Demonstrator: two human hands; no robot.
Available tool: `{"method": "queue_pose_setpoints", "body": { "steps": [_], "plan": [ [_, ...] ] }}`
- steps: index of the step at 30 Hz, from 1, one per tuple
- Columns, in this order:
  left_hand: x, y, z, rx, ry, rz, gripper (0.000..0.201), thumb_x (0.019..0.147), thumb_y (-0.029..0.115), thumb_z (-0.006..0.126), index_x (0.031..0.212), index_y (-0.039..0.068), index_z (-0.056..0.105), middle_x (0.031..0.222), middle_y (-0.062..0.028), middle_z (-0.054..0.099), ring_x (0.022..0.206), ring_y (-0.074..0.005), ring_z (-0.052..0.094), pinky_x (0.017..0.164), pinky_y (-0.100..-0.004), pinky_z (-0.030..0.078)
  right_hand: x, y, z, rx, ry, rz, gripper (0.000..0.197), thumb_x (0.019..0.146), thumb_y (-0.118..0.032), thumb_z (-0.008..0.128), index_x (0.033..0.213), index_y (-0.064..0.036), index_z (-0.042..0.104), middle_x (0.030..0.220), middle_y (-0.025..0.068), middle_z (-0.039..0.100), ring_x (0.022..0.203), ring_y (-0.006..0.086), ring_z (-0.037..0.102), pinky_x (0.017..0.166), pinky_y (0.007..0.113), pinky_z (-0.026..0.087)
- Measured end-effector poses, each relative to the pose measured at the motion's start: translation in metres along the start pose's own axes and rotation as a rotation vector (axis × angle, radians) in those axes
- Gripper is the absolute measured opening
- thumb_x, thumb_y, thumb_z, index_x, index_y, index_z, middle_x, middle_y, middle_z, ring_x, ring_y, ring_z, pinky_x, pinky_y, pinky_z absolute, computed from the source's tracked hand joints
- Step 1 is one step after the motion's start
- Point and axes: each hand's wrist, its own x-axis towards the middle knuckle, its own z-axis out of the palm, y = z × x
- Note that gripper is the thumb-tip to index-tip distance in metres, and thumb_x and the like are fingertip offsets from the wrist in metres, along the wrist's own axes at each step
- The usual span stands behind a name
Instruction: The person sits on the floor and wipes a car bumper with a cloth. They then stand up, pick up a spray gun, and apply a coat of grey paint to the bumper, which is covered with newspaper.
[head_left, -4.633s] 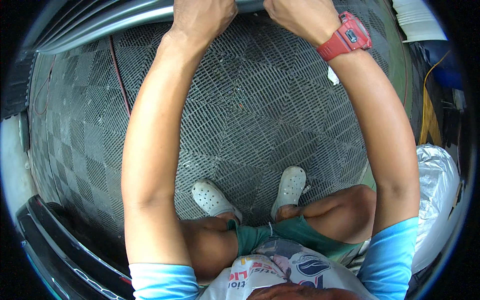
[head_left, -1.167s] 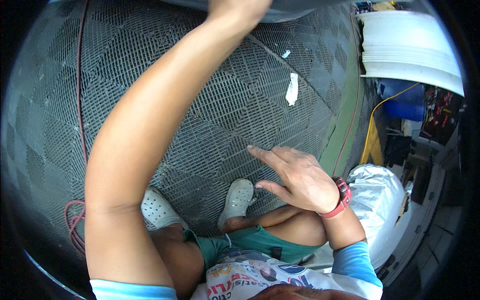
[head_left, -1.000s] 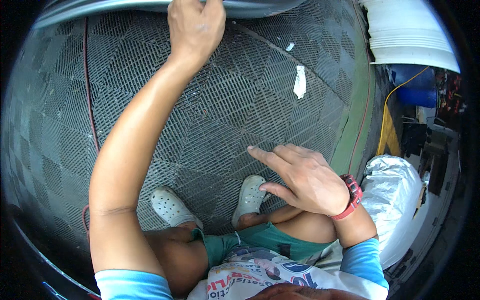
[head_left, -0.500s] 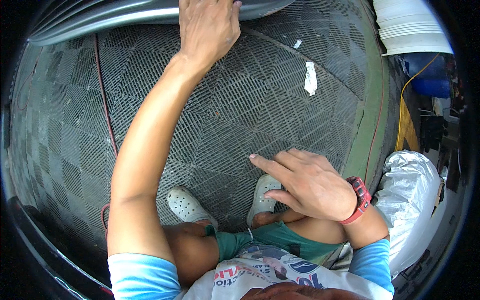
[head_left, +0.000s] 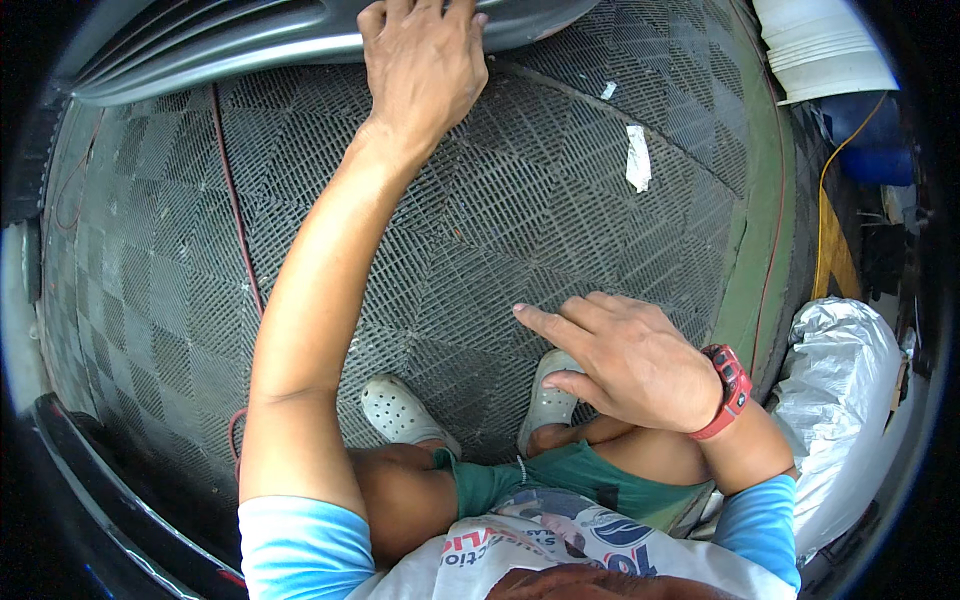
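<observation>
My left hand (head_left: 425, 75) reaches forward onto a curved, grey, glossy vehicle body panel (head_left: 290, 45) at the top of the view. Its back faces up and its fingers rest on the panel, slightly apart. The fingertips are partly cut off by the upper edge, so anything under them is hidden. My right hand (head_left: 630, 360), with a red wristwatch (head_left: 728, 390) on its wrist, hangs relaxed over my right knee. Its index finger is stretched out, the thumb stands apart, and it holds nothing.
The floor is dark ribbed matting (head_left: 480, 230) with white scraps (head_left: 638, 160) on it. A thin red hose (head_left: 235, 210) runs along the left. To the right are stacked white buckets (head_left: 830, 50), a blue container (head_left: 870, 150) and a silver-covered bundle (head_left: 840, 380). A black glossy edge (head_left: 110, 500) borders the lower left.
The whole view has shifted slightly, so the floor and panel appear a little further right. My left hand stays on the panel, and my right hand keeps its pose over the knee.
</observation>
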Motion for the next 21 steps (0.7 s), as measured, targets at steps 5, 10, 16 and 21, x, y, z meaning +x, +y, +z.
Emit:
{"method": "queue_pose_setpoints", "body": {
  "steps": [5,10,16,21],
  "plan": [
    [0.001,0.002,-0.011,0.0,-0.089,-0.037,0.044,0.095,0.02,0.059,0.134,0.001,0.062,0.138,-0.0162,0.059,0.125,-0.0333,0.05,0.101,-0.0494,0.037,-0.002,-0.002,0.002,-0.015,0.019,-0.033,0.067,0.085,-0.029,0.075,0.145,-0.0068,0.054,0.097,0.0084,0.061,0.088,0.0285,0.062,0.079,0.04,0.054],
    [-0.006,-0.009,-0.015,-0.088,0.092,0.121,0.033,0.093,0.014,0.069,0.125,0.011,0.071,0.122,-0.0091,0.071,0.112,-0.0281,0.063,0.098,-0.0404,0.048,0.0,-0.014,-0.004,0.006,-0.024,-0.136,0.062,0.089,-0.029,0.073,0.142,-0.0029,0.055,0.103,0.0137,0.066,0.095,0.0312,0.066,0.083,0.042,0.055],
    [-0.029,0.001,-0.03,-0.377,-0.086,0.369,0.029,0.079,0.006,0.079,0.108,0.01,0.076,0.103,-0.0064,0.075,0.092,-0.0226,0.069,0.081,-0.0352,0.054,-0.006,-0.029,0.017,0.018,0.041,-0.368,0.063,0.09,-0.033,0.071,0.141,-0.0002,0.056,0.095,0.0101,0.062,0.086,0.0237,0.064,0.071,0.036,0.051],
    [-0.025,0.033,-0.05,-0.554,-0.077,0.422,0.026,0.078,0.003,0.08,0.104,0.004,0.075,0.095,-0.009,0.077,0.079,-0.021,0.072,0.069,-0.0314,0.057,0.001,-0.037,0.032,0.014,0.024,-0.392,0.04,0.09,-0.022,0.064,0.122,0.0017,0.064,0.098,0.0138,0.069,0.091,0.0279,0.068,0.079,0.04,0.055]
  ]
}}
